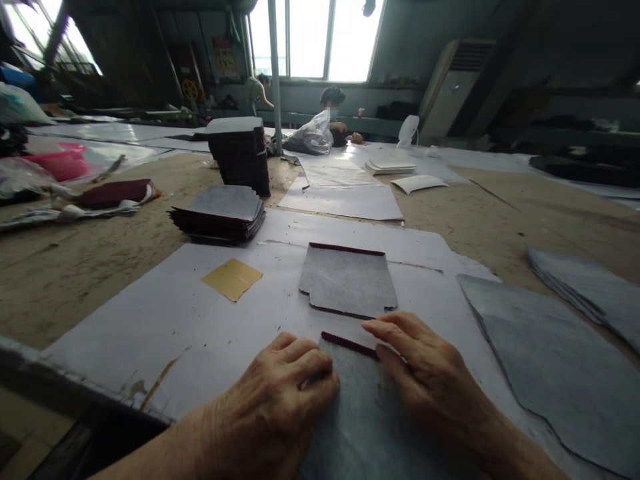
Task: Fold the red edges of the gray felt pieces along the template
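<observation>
A grey sheet piece [360, 407] with a folded maroon edge strip [345, 343] lies right in front of me, its near part running out of view. My left hand [287, 393] has its fingers curled together at the sheet's left side, pressing on it. Over the right end of the strip is my right hand [425, 373]; its thumb touches the folded edge while the fingers reach past it, a gap between them. Just beyond lies a second grey piece [347, 280], notched at its near corners, with a maroon fold along its far edge.
Left of centre are a gold-coloured square [233, 279], a low stack of grey-topped pieces [220, 210] and a taller stack [240, 157]. Larger grey sheets [555, 360] lie at the right. A pink basin [63, 163] stands far left. Two people are at the back.
</observation>
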